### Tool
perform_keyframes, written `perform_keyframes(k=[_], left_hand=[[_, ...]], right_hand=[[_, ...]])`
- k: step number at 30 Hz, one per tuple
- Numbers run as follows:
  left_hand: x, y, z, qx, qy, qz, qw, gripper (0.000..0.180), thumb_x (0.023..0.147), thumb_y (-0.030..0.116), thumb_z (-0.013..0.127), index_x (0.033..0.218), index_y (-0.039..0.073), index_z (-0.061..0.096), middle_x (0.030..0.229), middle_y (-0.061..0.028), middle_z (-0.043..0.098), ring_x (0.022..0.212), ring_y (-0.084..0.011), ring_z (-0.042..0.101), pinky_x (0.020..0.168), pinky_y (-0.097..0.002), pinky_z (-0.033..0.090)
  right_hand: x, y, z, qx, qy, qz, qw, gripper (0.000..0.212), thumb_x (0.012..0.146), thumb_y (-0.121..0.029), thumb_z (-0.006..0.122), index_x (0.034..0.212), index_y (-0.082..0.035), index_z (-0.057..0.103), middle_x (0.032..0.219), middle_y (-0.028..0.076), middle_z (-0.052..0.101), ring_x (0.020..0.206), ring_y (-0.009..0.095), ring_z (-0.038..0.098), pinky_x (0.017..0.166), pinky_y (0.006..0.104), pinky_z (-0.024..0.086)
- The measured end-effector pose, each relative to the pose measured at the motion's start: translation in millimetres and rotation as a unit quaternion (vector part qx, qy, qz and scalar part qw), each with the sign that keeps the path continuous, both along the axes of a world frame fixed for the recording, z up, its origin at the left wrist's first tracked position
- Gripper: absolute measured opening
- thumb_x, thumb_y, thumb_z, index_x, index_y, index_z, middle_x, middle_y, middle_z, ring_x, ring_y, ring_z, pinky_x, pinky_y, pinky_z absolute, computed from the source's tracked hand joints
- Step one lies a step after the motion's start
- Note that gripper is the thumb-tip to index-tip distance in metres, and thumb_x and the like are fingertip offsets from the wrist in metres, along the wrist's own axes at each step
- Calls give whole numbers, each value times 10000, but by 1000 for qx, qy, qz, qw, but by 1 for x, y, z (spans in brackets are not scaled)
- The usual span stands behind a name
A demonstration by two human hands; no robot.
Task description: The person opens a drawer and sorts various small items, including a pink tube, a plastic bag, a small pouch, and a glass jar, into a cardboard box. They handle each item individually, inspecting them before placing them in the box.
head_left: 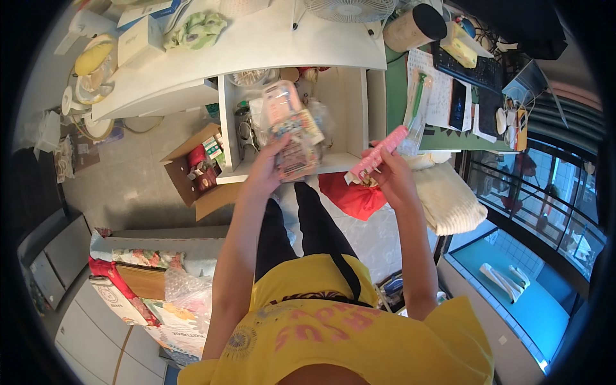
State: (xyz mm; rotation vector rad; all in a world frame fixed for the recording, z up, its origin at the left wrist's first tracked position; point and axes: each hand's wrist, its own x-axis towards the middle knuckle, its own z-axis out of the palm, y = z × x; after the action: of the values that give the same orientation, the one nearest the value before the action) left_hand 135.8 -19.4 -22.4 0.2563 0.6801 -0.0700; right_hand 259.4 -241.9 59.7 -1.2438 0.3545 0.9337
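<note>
My left hand is closed on a motion-blurred bundle of flat, colourful packages, held over the front of an open white drawer. A pink-edged, phone-shaped flat item sticks up at the bundle's far end; its exact kind is unclear. Between the fingers and thumb of my right hand is a long, narrow pink box, slanting up to the right just outside the drawer's right front corner. Inside the drawer, clear plastic bags and small objects lie mostly along the left side.
White desktop stretches behind the drawer, with a fan on it. An open cardboard box of small packages stands on the floor to the left. A red bag and a cream knitted cloth are at the right.
</note>
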Motion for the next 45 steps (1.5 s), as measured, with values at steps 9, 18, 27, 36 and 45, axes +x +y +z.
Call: perform_keyframes(k=[9, 18, 27, 36, 45], left_hand=[[115, -56, -86, 126, 40, -17, 991, 356, 833, 125, 587, 1139, 22, 437, 1034, -105, 589, 898, -198, 609, 766, -339, 519], [130, -54, -164, 346, 57, -171, 921, 475, 741, 190, 690, 1120, -13, 488, 952, -117, 626, 844, -204, 608, 743, -325, 497], [136, -54, -98, 644, 198, -236, 700, 756, 754, 425, 637, 1189, -131, 367, 1046, -290, 551, 994, -358, 560, 841, -374, 460], [33, -2, 126, 271, -145, 17, 952, 498, 938, 363, 376, 1367, 176, 206, 1072, -202, 555, 950, -277, 600, 789, -383, 518], [-27, 95, 201, 298, -119, 371, 871, 267, 901, 248, 519, 1119, 127, 423, 812, -86, 571, 688, -182, 596, 595, -275, 537]], right_hand=[[6, -18, 5, 28, 17, -22, 999, 275, 935, -200, 435, 1148, -26, 427, 982, 133, 583, 911, 193, 568, 801, 335, 469], [-1, -10, 1, 56, 48, -9, 997, 325, 948, -219, 410, 1196, -10, 401, 903, 127, 599, 794, 172, 596, 741, 318, 495], [-2, 14, 7, 74, 51, -25, 996, 343, 955, -263, 392, 1179, -8, 440, 805, 96, 589, 710, 157, 590, 690, 305, 501], [-45, 99, 60, 143, 30, 160, 976, 338, 947, -330, 407, 970, -23, 545, 756, 85, 611, 625, 134, 593, 552, 252, 490], [-108, 148, 142, 254, -170, 176, 936, 324, 911, -119, 492, 1192, 35, 440, 979, 114, 604, 775, 170, 626, 672, 284, 542]])
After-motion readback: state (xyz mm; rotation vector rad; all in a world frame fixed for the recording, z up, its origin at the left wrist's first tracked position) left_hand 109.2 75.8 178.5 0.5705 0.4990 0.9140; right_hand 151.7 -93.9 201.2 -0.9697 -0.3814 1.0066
